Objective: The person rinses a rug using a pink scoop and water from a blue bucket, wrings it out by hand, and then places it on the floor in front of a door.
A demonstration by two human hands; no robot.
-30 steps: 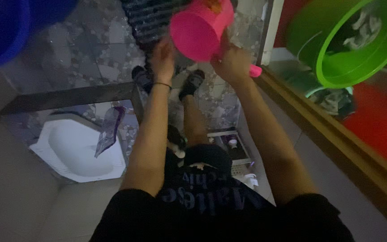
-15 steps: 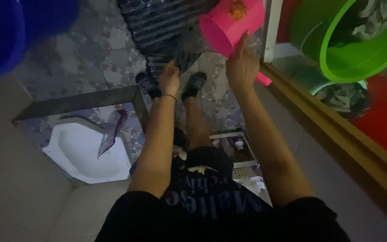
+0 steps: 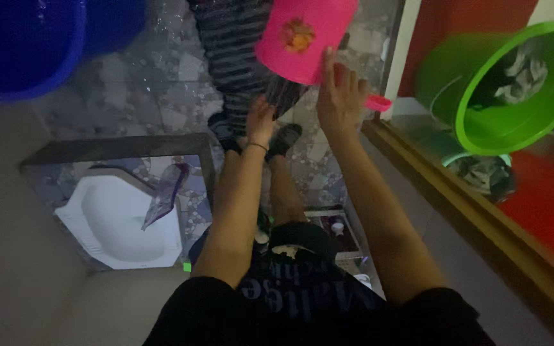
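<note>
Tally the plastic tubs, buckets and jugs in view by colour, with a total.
Pink: 1, the pink jug at the right hand.
Blue: 1, the blue tub at top left.
Green: 1, the green tub holding cloth.
Total: 3.
The left hand touches the striped cloth, not a container.

Open floor (image 3: 161, 83) between blue tub (image 3: 24, 45) and striped cloth (image 3: 238, 38).
</note>
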